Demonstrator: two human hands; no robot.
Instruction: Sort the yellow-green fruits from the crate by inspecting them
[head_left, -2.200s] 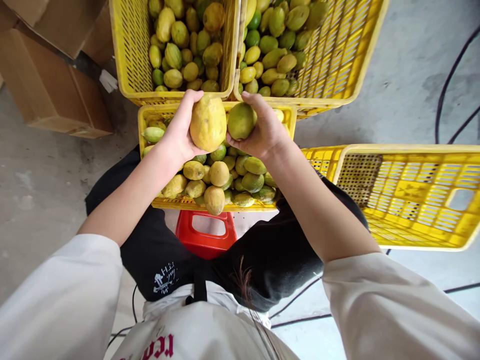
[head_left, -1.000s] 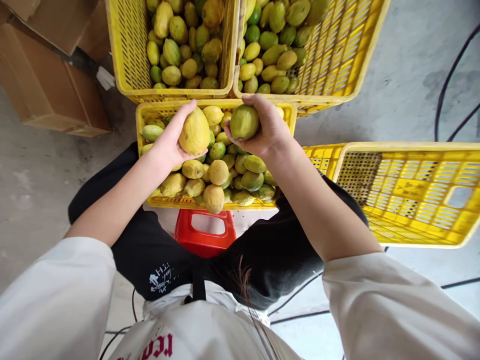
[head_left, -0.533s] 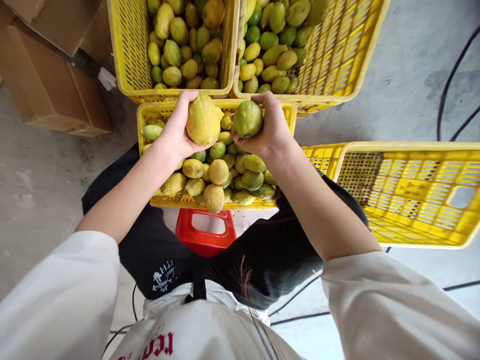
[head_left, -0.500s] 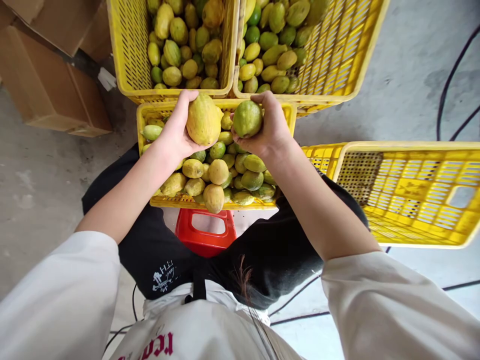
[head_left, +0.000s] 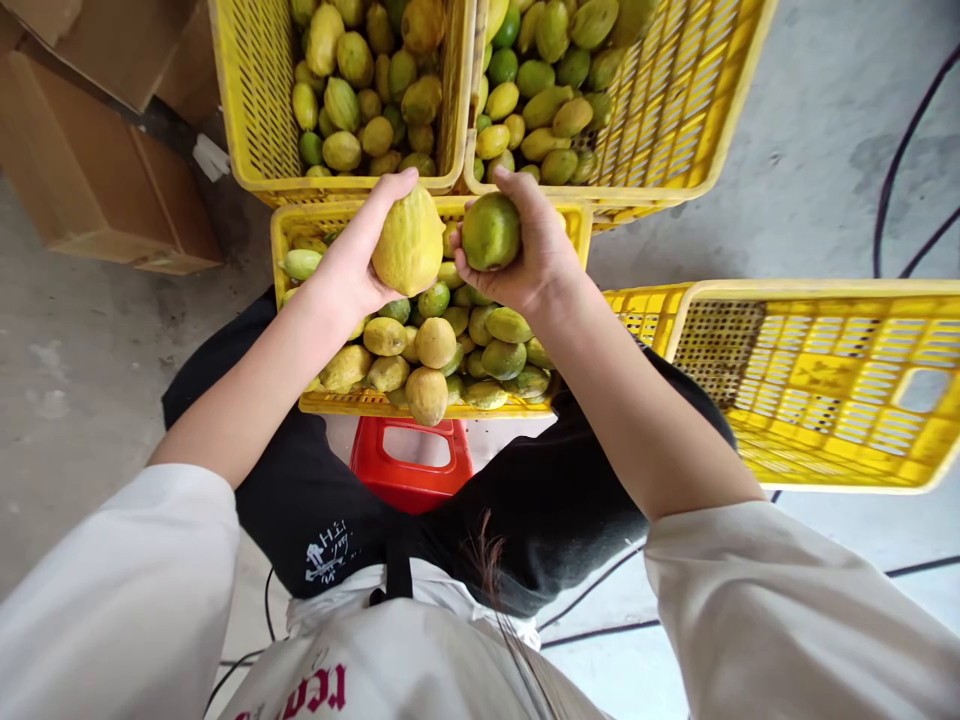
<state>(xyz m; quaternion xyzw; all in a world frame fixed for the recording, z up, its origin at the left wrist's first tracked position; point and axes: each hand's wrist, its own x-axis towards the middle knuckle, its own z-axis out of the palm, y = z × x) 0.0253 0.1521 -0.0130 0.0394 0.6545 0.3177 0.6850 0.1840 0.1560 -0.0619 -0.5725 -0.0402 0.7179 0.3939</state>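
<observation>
My left hand (head_left: 361, 255) is closed around a large yellow lemon (head_left: 409, 242), thumb on top. Opposite it, my right hand (head_left: 541, 250) grips a smaller green lemon (head_left: 491, 232), its fingers curled under the fruit. Both fruits are held up side by side, apart from each other, over a yellow plastic crate (head_left: 360, 404). That crate is full of yellow and green lemons (head_left: 435, 343), and part of its far side is hidden by my hands.
Two more yellow crates, the left one (head_left: 251, 110) and the right one (head_left: 690, 110), stand beyond with lemons in them. A yellow crate (head_left: 832, 375) lies on its side at right. Cardboard boxes (head_left: 82, 160) are at left, a red stool (head_left: 409, 490) below, black cables (head_left: 889, 190) on the floor.
My right hand has turned the green lemon, so a different side shows. The yellow lemon is tilted slightly in my left hand. Both hands stay over the crate.
</observation>
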